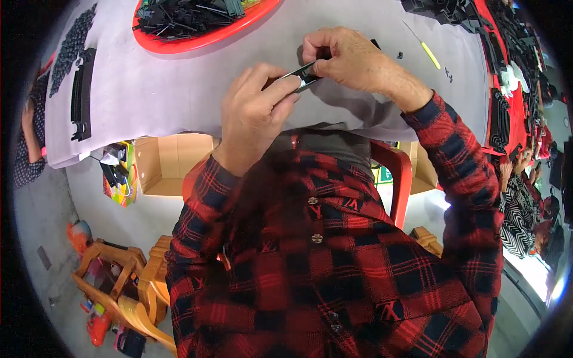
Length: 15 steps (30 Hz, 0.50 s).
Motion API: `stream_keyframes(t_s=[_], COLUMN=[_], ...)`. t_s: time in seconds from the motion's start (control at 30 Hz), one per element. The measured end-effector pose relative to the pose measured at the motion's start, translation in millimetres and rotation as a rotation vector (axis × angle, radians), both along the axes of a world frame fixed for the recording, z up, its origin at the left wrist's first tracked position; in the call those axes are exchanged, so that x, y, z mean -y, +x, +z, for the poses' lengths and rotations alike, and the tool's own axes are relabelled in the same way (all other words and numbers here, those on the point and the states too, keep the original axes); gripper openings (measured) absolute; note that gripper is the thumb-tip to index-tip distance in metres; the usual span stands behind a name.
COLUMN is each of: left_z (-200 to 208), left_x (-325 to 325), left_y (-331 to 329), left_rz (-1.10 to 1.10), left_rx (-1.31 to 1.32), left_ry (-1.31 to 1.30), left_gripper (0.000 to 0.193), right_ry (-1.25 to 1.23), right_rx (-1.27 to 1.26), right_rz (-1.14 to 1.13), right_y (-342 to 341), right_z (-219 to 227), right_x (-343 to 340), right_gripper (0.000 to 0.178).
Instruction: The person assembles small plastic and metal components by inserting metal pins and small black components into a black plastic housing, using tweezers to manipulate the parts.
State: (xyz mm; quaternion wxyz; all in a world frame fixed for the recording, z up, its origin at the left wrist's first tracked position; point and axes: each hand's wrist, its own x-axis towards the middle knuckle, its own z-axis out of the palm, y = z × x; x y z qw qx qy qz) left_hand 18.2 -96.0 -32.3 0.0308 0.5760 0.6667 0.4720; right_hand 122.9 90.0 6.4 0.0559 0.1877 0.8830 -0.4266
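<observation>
Above the pale cloth, in front of my body, both hands meet at a narrow black plastic part with a glossy edge. My left hand grips its near-left end between thumb and fingers. At the far-right end, my right hand is closed in a pinch, thumb and forefinger against the part. Whether the right fingers also hold some smaller piece is hidden. A dark end of something shows just behind the right hand. Close by on the cloth lies a tiny black piece.
A red tray heaped with black parts stands at the far left-centre. A yellow-handled pick lies right of my hands. Black strips and a small-parts pile sit left; stacked strips sit right. Other people work at both sides.
</observation>
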Motion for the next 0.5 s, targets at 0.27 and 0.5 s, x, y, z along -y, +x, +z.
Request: stream_keyframes(t_s=[0.27,0.5], left_z=[-5.9,-1.6], left_x=[-0.1,-0.2], left_y=[-1.1,-9.2], left_rz=[-0.011,-0.102], left_rx=[-0.119,-0.182], left_ry=[-0.036,-0.123], left_gripper=[0.029,0.038], right_ry=[-0.011,0.010], right_rx=[-0.012,-0.015], right_rz=[0.020,0.009], right_y=[-1.6,-1.6], right_z=[-7.0,5.6], right_x=[-3.7,-0.2], right_gripper=[0.009,0.009])
